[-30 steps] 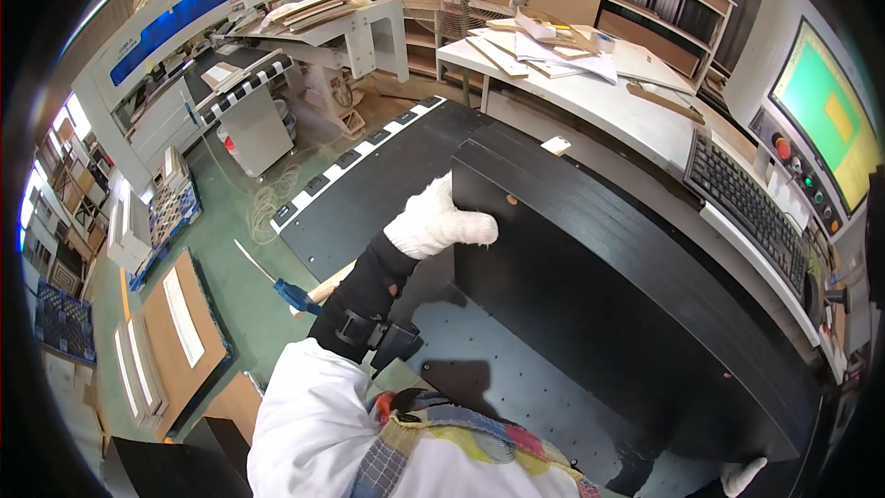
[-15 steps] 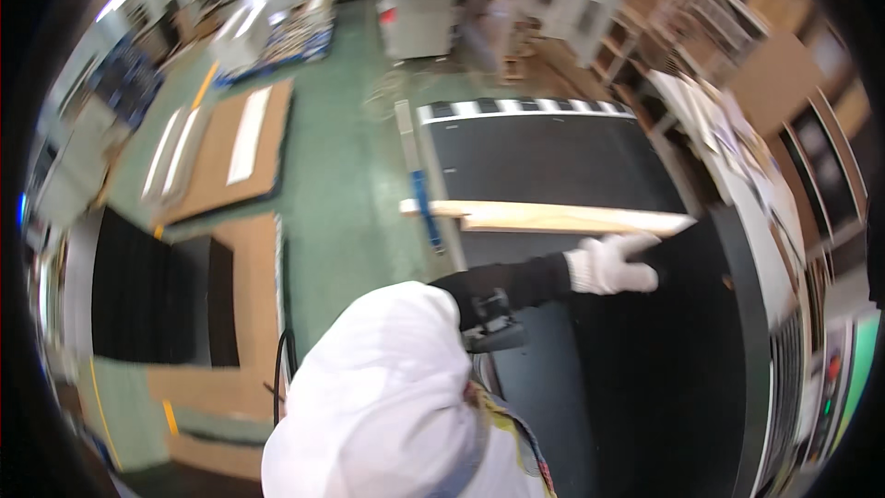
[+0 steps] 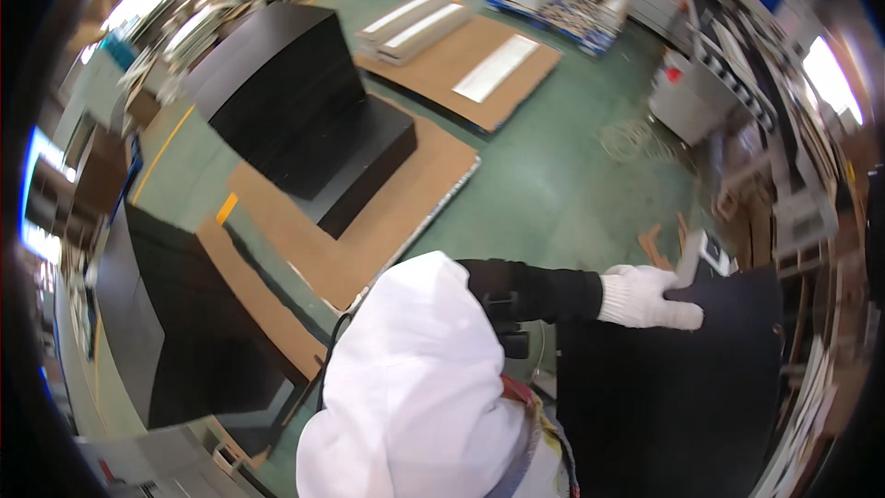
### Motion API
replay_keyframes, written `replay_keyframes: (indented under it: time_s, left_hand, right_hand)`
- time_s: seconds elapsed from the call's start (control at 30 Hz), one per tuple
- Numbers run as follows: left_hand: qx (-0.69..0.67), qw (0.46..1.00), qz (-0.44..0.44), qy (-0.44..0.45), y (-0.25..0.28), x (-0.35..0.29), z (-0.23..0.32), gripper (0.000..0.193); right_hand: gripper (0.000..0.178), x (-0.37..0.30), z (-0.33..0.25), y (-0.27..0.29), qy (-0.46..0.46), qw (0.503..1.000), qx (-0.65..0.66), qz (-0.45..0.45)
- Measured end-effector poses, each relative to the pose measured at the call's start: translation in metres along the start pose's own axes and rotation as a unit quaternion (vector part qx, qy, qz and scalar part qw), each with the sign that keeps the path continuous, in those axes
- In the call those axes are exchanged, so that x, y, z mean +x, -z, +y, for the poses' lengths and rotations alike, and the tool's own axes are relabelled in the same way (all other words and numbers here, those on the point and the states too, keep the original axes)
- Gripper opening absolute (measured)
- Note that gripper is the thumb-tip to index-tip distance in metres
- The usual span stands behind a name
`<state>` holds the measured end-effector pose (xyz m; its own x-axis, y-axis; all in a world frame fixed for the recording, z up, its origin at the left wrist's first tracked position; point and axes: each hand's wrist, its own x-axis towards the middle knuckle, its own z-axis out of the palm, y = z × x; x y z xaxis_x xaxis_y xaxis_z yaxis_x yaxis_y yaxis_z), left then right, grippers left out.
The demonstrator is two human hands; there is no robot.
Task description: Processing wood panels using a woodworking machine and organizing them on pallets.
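Observation:
A white knitted glove covers my left hand (image 3: 645, 298), whose arm reaches across to the right in a black sleeve. That hand is closed on the far edge of a large flat black panel (image 3: 668, 397). Its thumb lies on the panel's near face, while the other fingers go partly out of sight behind the edge. The panel fills the lower right of the picture, beside my white-clothed shoulder. My right hand is not in view.
To the left, a tall stack of black panels (image 3: 295, 111) stands on a brown board (image 3: 429, 180). Another black stack (image 3: 203, 323) is nearer, at lower left. Beyond lies a brown board with white strips (image 3: 495, 69). A grey machine (image 3: 687, 97) stands at far right.
My view has swung left, bringing the black stacks closer to the middle. The panel has come along in my left hand, away from the bench with the wooden strip, which has left view.

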<state>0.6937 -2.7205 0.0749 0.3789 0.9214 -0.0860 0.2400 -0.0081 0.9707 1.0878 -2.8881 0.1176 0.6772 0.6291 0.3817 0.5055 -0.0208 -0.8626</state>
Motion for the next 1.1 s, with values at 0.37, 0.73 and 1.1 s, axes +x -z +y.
replay_keyframes:
  time_s: [0.37, 0.73, 1.1]
  left_hand:
    - [-0.151, 0.876, 0.363, 0.28, 0.267, -0.233, -0.203, 0.092]
    - [-0.211, 0.588, 0.557, 0.547, 0.268, -0.437, -0.319, 0.095]
    - [-0.378, 0.387, 0.616, 0.572, 0.198, -0.493, -0.392, 0.096]
  right_hand:
    - [0.078, -0.08, -0.165, -0.315, -0.018, 0.956, -0.141, -0.257]
    - [0.082, -0.232, -0.179, -0.687, -0.134, 0.667, -0.069, -0.729]
    - [0.105, -0.464, -0.22, -0.842, 0.081, 0.537, -0.352, -0.763]
